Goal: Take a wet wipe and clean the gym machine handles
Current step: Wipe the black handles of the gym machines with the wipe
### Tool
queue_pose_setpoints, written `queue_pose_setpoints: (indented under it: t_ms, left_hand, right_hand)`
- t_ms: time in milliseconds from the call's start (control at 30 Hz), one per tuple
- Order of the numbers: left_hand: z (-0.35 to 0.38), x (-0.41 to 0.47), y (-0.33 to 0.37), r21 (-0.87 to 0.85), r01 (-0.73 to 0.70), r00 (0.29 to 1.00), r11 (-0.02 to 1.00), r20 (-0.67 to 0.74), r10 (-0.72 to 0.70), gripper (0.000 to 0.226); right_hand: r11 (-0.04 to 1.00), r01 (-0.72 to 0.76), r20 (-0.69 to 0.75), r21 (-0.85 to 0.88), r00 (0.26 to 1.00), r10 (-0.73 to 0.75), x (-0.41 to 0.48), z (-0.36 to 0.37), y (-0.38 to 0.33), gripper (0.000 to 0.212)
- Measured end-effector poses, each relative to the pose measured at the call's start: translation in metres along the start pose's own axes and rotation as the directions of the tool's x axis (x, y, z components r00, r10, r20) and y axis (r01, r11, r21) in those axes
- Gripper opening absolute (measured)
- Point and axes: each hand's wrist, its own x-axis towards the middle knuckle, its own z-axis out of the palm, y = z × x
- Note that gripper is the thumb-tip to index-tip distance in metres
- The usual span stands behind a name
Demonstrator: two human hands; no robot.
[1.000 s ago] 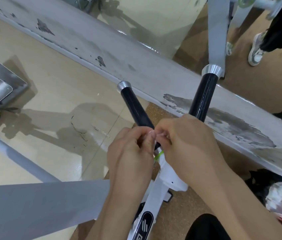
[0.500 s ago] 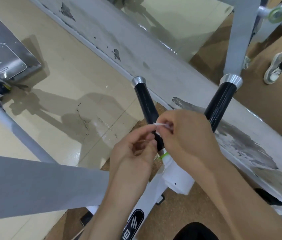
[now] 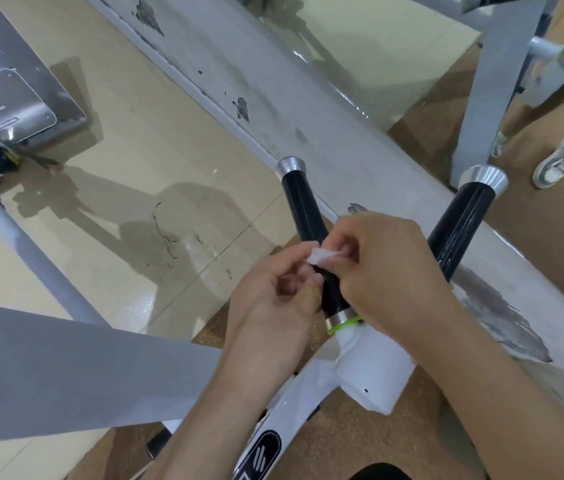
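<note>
Two black handles with silver end caps rise from a white machine frame (image 3: 374,372): the left handle (image 3: 303,209) and the right handle (image 3: 460,226). A small crumpled white wet wipe (image 3: 322,255) sits against the left handle's middle. My right hand (image 3: 388,271) pinches the wipe from the right, between thumb and fingertips. My left hand (image 3: 277,299) is beside the handle on its left, fingers curled, with a fingertip touching the wipe's left edge. The lower part of the left handle is partly hidden by my hands.
A worn grey painted beam (image 3: 308,109) runs diagonally behind the handles. A grey machine arm (image 3: 48,372) crosses at the lower left, with a metal footplate (image 3: 7,84) at upper left. Another person's shoe (image 3: 554,164) stands at right beside a grey upright (image 3: 488,91).
The camera view has shifted, so the handles sit lower and more right in frame. My hands have drawn slightly apart, and the wipe now shows more between the fingertips.
</note>
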Motion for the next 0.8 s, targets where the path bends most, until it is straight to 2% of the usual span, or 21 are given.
queue_pose_setpoints:
  t_ms: [67, 167, 233, 400, 467, 533, 600, 667, 800]
  left_hand:
    - [0.001, 0.003, -0.002, 0.009, -0.013, 1.000, 1.000, 0.003, 0.013, 0.040]
    - [-0.001, 0.009, -0.001, -0.010, -0.014, 1.000, 1.000, -0.019, 0.013, 0.039]
    - [-0.004, 0.011, -0.002, 0.042, -0.047, 0.998, 0.998, -0.026, 0.048, 0.040]
    - [-0.006, 0.016, -0.003, 0.093, -0.091, 0.996, 0.992, -0.009, 0.092, 0.044]
    - [-0.006, 0.020, -0.001, 0.086, -0.097, 0.995, 0.991, -0.005, 0.098, 0.042]
    - [-0.007, 0.024, 0.001, 0.090, -0.119, 0.992, 0.989, -0.022, 0.121, 0.036]
    - [-0.007, 0.028, 0.002, 0.140, -0.141, 0.989, 0.980, -0.036, 0.147, 0.033]
    - [-0.007, 0.032, 0.001, 0.226, -0.180, 0.981, 0.957, -0.036, 0.192, 0.035]
    - [-0.009, 0.051, 0.003, 0.375, -0.321, 0.940, 0.870, 0.016, 0.340, 0.041]
  right_hand:
    - [0.999, -0.021, -0.056, 0.026, 0.998, 0.023, 0.014, 0.003, -0.005, 0.008]
    - [0.999, -0.032, 0.045, -0.015, 0.998, 0.033, 0.016, -0.003, -0.004, 0.005]
    - [0.999, -0.029, 0.098, 0.018, 0.995, 0.028, 0.007, -0.006, 0.000, 0.007]
    - [0.998, -0.018, -0.076, 0.066, 0.997, 0.023, 0.038, 0.008, -0.008, 0.012]
    - [0.996, -0.033, -0.076, 0.077, 0.996, 0.039, 0.042, 0.010, -0.004, 0.012]
    - [0.994, -0.064, -0.015, 0.094, 0.998, 0.066, 0.031, 0.006, 0.004, 0.009]
    - [0.986, -0.071, 0.008, 0.153, 0.997, 0.071, 0.025, 0.004, 0.008, 0.010]
    - [0.983, -0.073, -0.027, 0.168, 0.997, 0.078, 0.042, 0.006, 0.005, 0.008]
    - [0.959, -0.086, -0.104, 0.268, 0.988, 0.118, 0.071, 0.012, 0.001, 0.016]
